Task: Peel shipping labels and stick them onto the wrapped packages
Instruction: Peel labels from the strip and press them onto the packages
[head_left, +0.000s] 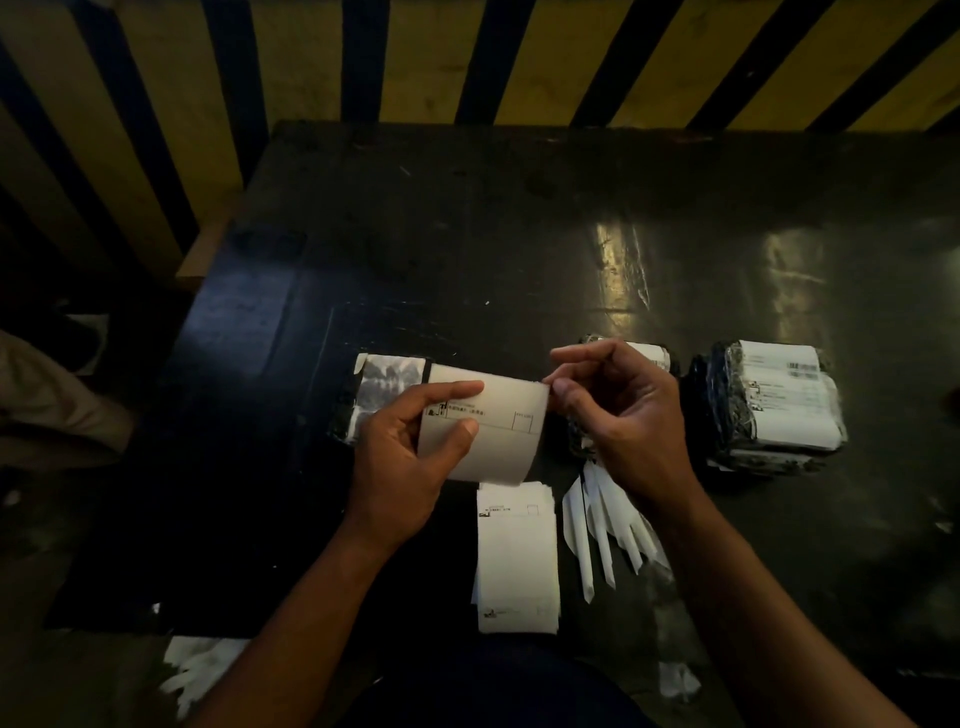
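My left hand (410, 457) held a shipping label (485, 428) above the dark surface (467, 234), thumb curled over its printed face and forefinger laid along its top edge. My right hand (618, 415) pinched the label's right edge between thumb and forefinger, the other fingers loosely curled. The label bowed slightly between the two hands.

Under and behind the label lay a wrapped package (371, 397) in dark film, its left end showing past my fingers. A second wrapped package (639, 356) sat mostly hidden behind my right hand, and further right stood a labelled package (769, 405), with white labels already on its top.

Nearer to me, just below the held label, a stack of labels (517, 558) lay flat on the surface. Beside it to the right lay a fan of peeled white backing strips (605, 530). More white scraps (200, 670) lay on the floor at lower left.
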